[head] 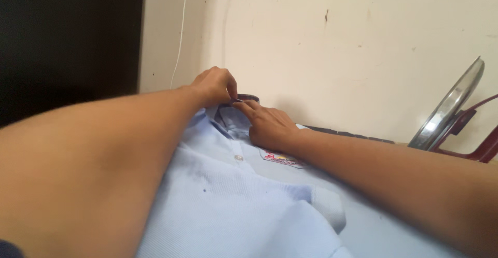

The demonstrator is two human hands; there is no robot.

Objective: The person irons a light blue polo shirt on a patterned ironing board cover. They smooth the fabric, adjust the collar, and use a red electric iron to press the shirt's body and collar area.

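The left hand [213,86] pinches the collar [234,104] of the light blue shirt [233,201] between thumb and curled fingers, at the far end of the garment near the wall [337,45]. Just right of it, the right hand [270,127] lies flat with fingers extended, its fingertips pressing the collar edge rather than gripping. The shirt is spread front up, a white button [238,157] and a small embroidered badge [282,159] near the right wrist. I'd say the collar could crease unevenly if the pinch pulls while the flat hand holds. Both forearms reach far forward, nearly straight. An iron [450,110] stands upright at the far right, close enough to knock.
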